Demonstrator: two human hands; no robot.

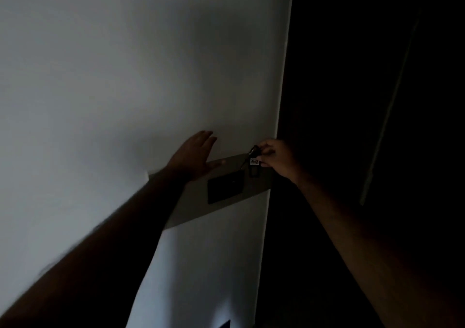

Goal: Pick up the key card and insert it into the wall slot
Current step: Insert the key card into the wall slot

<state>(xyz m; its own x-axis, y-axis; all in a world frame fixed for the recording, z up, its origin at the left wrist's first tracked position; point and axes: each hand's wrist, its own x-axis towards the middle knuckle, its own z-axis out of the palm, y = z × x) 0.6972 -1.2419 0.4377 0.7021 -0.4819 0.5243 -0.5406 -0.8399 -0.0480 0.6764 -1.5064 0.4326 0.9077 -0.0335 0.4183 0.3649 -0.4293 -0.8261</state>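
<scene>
The scene is dim, with a pale wall filling the left and centre and near-black space to its right. A grey band runs across the wall, and a dark rectangular panel is mounted on it; whether this panel carries the card slot is too dark to tell. The left hand lies flat and spread against the wall, fingers extended upward, its palm overlapping the upper edge of the grey band just left of the panel, and it grasps nothing. The right hand is near the wall's right edge, above and to the right of the panel, its fingertips pinched on a small dark key tag with a white label and a ring at its top. The tag hangs in front of the grey band, close to the panel's upper right corner but apart from it.
</scene>
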